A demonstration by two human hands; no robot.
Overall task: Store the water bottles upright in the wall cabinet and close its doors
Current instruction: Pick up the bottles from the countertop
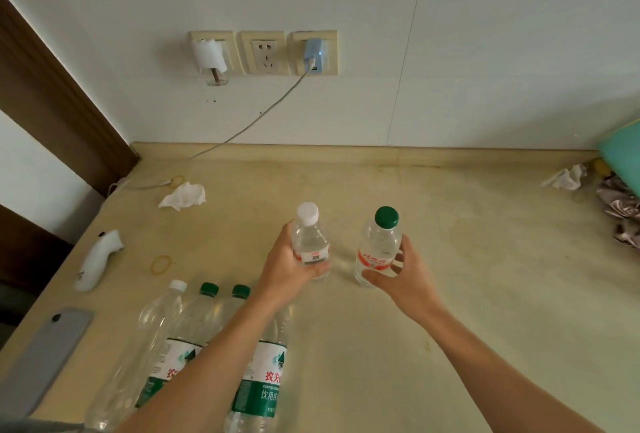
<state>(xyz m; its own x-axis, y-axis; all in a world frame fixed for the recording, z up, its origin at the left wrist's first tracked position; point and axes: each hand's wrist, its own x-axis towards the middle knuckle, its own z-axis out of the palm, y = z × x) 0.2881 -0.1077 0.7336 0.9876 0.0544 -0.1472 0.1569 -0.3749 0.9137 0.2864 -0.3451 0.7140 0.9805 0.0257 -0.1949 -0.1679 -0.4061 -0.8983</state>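
My left hand (289, 268) grips a small clear bottle with a white cap (309, 238), held upright at the counter's middle. My right hand (403, 271) wraps a small bottle with a green cap and red label (379, 245), also upright, just to the right. Three larger bottles lie side by side at the front left: one unlabelled with a white cap (152, 325), and two with green caps and green-white labels (187, 342) (263, 377), partly hidden by my left forearm. The wall cabinet is out of view.
On the beige counter (450, 259) lie a grey phone (45, 356), a white handheld device (98, 259), a rubber band (161, 264), crumpled tissues (183, 195) (564, 178) and crumpled foil (620, 207). Wall sockets with a plugged charger (313, 55) and cable sit behind.
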